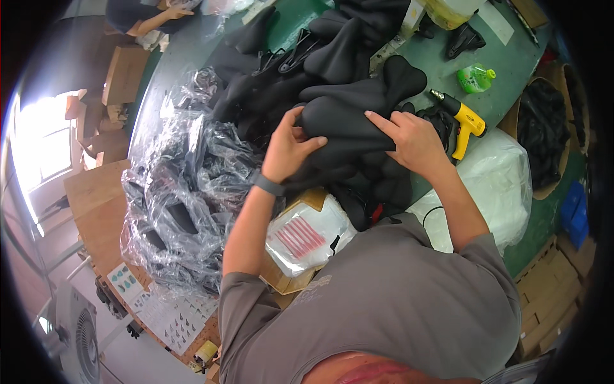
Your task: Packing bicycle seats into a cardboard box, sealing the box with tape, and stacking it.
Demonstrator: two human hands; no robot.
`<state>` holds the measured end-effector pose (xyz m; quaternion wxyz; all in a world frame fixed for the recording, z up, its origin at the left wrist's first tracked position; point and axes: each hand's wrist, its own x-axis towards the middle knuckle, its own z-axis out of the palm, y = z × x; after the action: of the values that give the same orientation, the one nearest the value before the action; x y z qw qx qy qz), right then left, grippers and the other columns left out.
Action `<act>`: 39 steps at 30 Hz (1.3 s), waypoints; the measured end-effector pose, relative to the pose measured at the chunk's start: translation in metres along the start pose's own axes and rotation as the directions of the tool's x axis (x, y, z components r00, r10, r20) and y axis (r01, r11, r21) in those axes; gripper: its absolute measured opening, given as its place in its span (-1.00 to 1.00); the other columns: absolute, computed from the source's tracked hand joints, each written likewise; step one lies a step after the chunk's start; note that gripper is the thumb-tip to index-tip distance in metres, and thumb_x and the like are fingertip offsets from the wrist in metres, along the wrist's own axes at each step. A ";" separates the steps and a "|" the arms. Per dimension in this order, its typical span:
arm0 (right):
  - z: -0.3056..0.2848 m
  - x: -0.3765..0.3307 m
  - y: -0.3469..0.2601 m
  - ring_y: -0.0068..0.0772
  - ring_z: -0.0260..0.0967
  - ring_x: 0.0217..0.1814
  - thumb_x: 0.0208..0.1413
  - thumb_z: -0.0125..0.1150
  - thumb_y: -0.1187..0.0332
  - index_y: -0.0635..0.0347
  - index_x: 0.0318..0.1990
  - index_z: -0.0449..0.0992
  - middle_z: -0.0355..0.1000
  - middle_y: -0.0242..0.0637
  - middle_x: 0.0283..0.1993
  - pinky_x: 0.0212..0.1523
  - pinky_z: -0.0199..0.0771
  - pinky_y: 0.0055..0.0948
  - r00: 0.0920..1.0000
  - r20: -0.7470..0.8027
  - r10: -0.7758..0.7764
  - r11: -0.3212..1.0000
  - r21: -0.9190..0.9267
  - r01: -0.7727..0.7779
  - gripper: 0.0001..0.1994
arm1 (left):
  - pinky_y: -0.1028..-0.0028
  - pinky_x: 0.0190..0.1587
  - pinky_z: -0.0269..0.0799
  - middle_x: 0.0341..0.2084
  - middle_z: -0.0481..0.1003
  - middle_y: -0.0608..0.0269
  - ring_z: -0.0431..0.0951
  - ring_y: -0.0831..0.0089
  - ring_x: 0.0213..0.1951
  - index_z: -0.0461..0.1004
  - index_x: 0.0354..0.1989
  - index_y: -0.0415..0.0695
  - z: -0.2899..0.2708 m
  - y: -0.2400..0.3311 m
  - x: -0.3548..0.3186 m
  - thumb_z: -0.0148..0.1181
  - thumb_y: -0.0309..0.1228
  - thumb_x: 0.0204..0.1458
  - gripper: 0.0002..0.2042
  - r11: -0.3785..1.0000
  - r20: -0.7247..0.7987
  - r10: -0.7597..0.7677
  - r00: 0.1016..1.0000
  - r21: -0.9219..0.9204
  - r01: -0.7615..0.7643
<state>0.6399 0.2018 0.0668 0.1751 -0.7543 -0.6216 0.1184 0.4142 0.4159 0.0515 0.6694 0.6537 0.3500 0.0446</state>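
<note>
A black bicycle saddle point(342, 118) lies across the top of a heap, its smooth cover facing up. Around its left end curl the fingers of my left hand point(286, 150), with the thumb pressed on the near edge. My right hand point(414, 141) grips the other end, index finger stretched along the cover and thumb lower down. More black saddles point(332, 57) are piled behind and beneath it, some showing metal rails. What lies under the held saddle is hidden.
Saddles in clear plastic bags point(192, 173) heap at left. A yellow heat gun point(470, 121) and a green bottle point(474, 78) are right on the green table point(511, 54). An open carton point(281, 281) holds white plastic packs; a co-worker's arm point(153, 22) shows far left.
</note>
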 end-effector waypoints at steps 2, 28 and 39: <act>0.014 0.021 0.016 -0.18 0.47 -0.18 -0.31 0.65 0.39 -0.14 0.43 0.41 0.38 -0.29 -0.23 -0.15 0.55 -0.21 0.997 0.018 -0.078 0.996 0.054 0.077 -0.03 | 0.38 0.16 0.59 0.09 0.53 0.07 0.61 0.37 0.10 0.09 0.49 -0.22 -0.025 -0.006 0.021 0.43 -0.65 0.09 -0.19 0.998 0.165 -0.013 0.986 -0.065 0.024; 0.116 0.061 0.013 0.06 0.27 0.37 -0.02 0.55 0.29 0.06 0.38 0.40 0.32 -0.09 0.35 0.38 0.32 -0.04 0.932 -0.339 -0.124 0.970 0.156 0.186 -0.26 | 0.60 -0.33 0.38 -0.09 0.60 0.21 0.54 0.60 -0.25 0.22 0.37 -0.29 -0.034 -0.100 0.017 0.47 -0.43 0.14 -0.32 0.967 -0.338 -0.190 0.922 -0.226 0.117; 0.271 -0.134 -0.034 0.34 0.50 0.13 0.22 0.32 0.19 0.59 0.12 0.49 0.52 0.34 0.10 0.20 0.52 0.03 0.914 0.259 0.312 0.775 0.487 -0.403 -0.46 | 0.39 0.22 0.46 0.08 0.53 0.03 0.56 0.32 0.07 0.29 0.26 -0.36 -0.035 -0.126 -0.045 0.46 -0.51 0.11 -0.41 0.988 -0.592 0.069 0.803 -0.072 -0.138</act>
<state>0.4752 0.1075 -0.1713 0.2990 -0.7682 -0.4214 0.3780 0.3119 0.4043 -0.0403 0.5603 0.5875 0.5005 0.3007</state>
